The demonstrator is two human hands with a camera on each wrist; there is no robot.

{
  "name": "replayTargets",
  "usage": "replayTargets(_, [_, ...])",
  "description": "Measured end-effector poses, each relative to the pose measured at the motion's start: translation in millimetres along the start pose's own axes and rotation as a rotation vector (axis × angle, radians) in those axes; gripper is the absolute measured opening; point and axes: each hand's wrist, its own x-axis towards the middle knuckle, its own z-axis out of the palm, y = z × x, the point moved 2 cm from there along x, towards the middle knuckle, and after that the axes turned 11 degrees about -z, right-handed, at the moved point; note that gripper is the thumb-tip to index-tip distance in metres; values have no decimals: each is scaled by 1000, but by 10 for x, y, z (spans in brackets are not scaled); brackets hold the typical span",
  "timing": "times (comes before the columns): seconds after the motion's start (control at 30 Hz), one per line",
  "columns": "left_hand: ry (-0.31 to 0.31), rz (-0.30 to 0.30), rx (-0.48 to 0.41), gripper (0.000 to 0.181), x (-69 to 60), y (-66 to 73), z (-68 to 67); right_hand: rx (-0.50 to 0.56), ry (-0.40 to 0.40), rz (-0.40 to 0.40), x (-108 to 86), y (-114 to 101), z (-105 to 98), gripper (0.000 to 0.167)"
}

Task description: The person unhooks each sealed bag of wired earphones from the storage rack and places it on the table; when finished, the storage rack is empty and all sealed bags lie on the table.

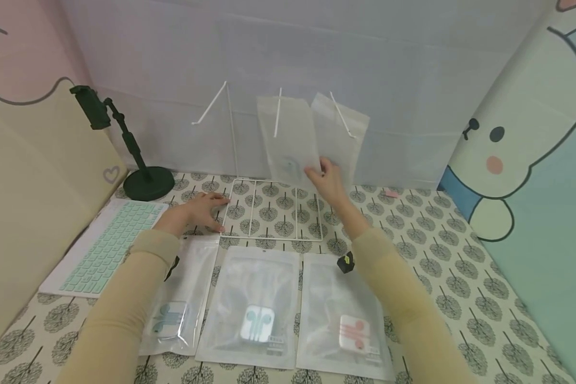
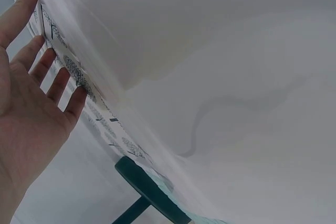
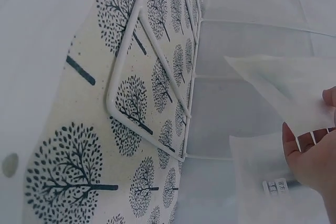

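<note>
Five left fingers [image 2: 58, 84] spread at the rack's edge [image 1: 226, 213], right fingers [image 3: 290, 142] pinching a bag [image 1: 294, 136]

Cream tablecloth [image 1: 415, 258] with dark tree prints [image 1: 485, 279]; white rack [image 1: 269, 238]; milky-white bags [image 1: 328, 141]; pink earphones [image 1: 360, 326], mint earphones [image 1: 255, 321], a third pair [image 1: 169, 320] perhaps bluish under glare; white keyboard [image 1: 101, 256] with mint keys [image 1: 117, 240]; dark green stand [image 1: 149, 185].

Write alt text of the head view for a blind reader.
A right hand pinches the left of two hanging pouches on a wire rack; the left hand is at the rack's base. Three earphone pouches lie in front, with a keyboard and dark stand to the left.
</note>
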Motion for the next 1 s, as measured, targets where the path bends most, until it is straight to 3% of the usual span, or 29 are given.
replayTargets(0.27, [-6, -1, 0, 92, 15, -14, 14, 19, 16, -37, -83, -86, -100, 33])
replayTargets(0.43, [0, 11, 12, 93, 1, -5, 0, -44, 47, -54, -135, -106, -201, 37])
replayTargets(0.6, [5, 19, 6, 90, -11, 8, -1, -40, 29, 25, -196, -126, -337, 36])
replayTargets(0.7, [6, 22, 6, 90, -14, 9, 1, -16, 36, 33, -217, -156, -419, 32])
replayTargets(1.0, [6, 22, 19, 90, -2, 14, 0, -95, 94, -68, -219, -254, -629, 25])
